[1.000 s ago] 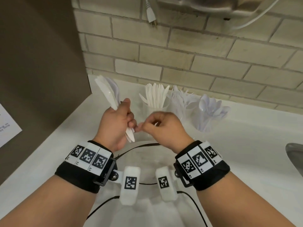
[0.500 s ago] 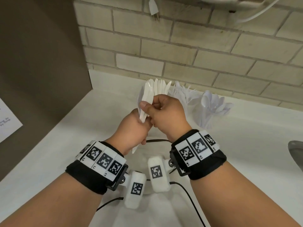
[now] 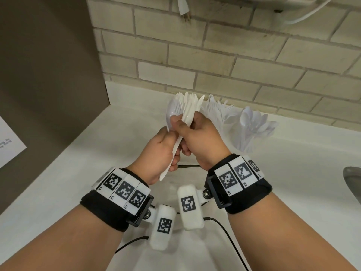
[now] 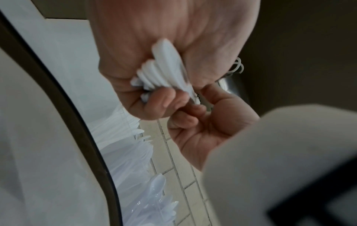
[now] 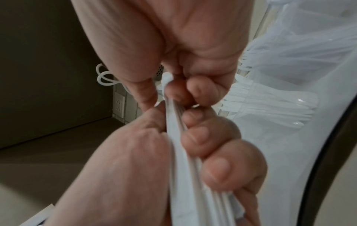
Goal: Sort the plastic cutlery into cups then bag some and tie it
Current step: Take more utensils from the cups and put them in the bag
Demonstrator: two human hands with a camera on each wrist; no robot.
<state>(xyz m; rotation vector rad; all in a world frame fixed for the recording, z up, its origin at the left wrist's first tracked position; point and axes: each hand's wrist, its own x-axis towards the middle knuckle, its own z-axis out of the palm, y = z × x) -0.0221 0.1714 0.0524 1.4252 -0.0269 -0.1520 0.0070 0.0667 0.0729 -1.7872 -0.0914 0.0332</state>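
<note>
Cutlery bundle point(image 3: 176, 132): white plastic pieces, a spoon bowl and fork tines showing at the top, held at centre frame above the white surface point(image 3: 82, 173).

Item, left of centre: my left hand point(image 3: 159, 155), fingers curled round the lower handles, whose ends poke out below my palm. I judge this grip keeps the handles squared up so the set stays together for bagging.

Item, centre: my right hand point(image 3: 199, 137), fingers and thumb clamped on the upper part of the same bundle, touching my left hand. Probably steadying or evening the pieces.

Item, behind the hands: knives point(image 3: 192, 100) standing upright; their cup is hidden by my hands.

Item, right of centre: forks point(image 3: 220, 112), tines up, then spoons point(image 3: 254, 124), bowls up, each sort grouped apart against the brick wall point(image 3: 214, 61). Sorting looks done; no bag can be made out with certainty.

Item, lower frame: wrist bands point(image 3: 236, 177) with square coded markers, small labels reading L1, L2, R1, R2.

Item, far left edge: paper sheet point(image 3: 9, 147), print too small to read.
</note>
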